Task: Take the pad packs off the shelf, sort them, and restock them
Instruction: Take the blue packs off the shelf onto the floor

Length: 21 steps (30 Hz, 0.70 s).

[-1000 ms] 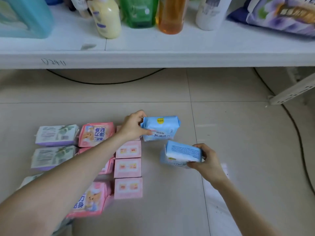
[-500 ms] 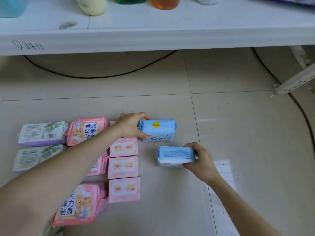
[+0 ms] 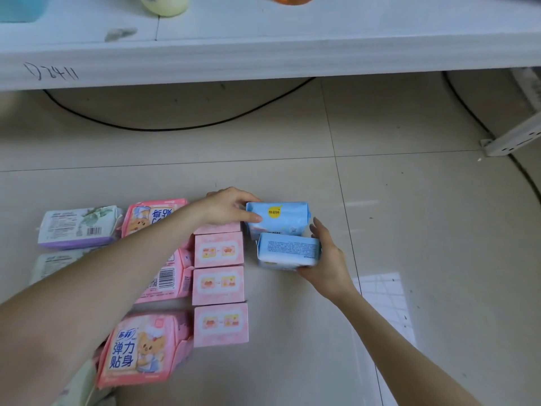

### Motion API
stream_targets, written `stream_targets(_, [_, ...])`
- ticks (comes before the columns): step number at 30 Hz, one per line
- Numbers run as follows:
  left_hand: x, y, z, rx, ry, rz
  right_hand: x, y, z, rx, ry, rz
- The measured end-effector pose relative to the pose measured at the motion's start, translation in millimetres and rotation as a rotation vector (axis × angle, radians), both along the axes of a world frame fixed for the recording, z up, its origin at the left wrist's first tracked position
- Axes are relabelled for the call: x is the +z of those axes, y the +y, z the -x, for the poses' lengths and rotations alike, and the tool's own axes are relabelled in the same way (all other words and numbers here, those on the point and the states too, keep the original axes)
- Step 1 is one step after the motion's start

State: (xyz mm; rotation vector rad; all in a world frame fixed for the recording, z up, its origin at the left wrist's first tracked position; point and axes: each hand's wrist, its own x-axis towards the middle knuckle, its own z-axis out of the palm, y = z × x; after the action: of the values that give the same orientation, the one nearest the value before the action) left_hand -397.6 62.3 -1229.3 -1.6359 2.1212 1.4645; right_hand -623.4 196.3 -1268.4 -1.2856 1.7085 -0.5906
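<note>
Quick note from my end of the feed. My left hand (image 3: 231, 209) is pinching the left end of the light-blue soft plastic pad pack with the round yellow sticker (image 3: 278, 219), thumb on the near face and fingers over the top edge. My right hand (image 3: 325, 259) is wrapped round the right end of the second light-blue soft pad pack with small print on top (image 3: 288, 250), thumb underneath and fingers up the far side.

Both packs are down on the beige tiled floor (image 3: 409, 230). The small-print one sits just in front of the sticker one, touching it as far as I can tell. They're right beside the column of small pale-pink cardboard boxes (image 3: 219, 249). Further left are the pink bear-print plastic packs (image 3: 140, 350) and the white-and-purple plastic packs (image 3: 79, 227). The white shelf (image 3: 263, 54) runs along above all of it.

Handling-wise, these blue ones look light and squashy, basically padding in thin film. I'd guess the film is a bit slick, so I wouldn't trust a pinch on the crimped end flaps. Better to span the short sides and squeeze the body, which should give a little and then hold. They don't look fragile (drop one and I doubt anything happens). One hand per pack is plenty, and two stacked between the palms would probably carry fine. The pink boxes look stiffer, and their corners could dent.
</note>
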Motion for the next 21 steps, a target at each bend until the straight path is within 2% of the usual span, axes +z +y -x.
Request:
stream_targets(5, [3.7,1.4,-0.6,0.043,0.12,-0.056,1.9,-12.9,-12.0,0.02,-0.046,0.036])
stream_targets(9, [4.9,0.6,-4.3,0.038,0.114,-0.044,1.0,-17.6,-17.5,0.001,-0.097,0.047])
stream_targets(21, [1.8,3.7,-6.3,0.005,0.055,-0.002,-5.2,-14.9,-19.0,-0.023,-0.094,0.052])
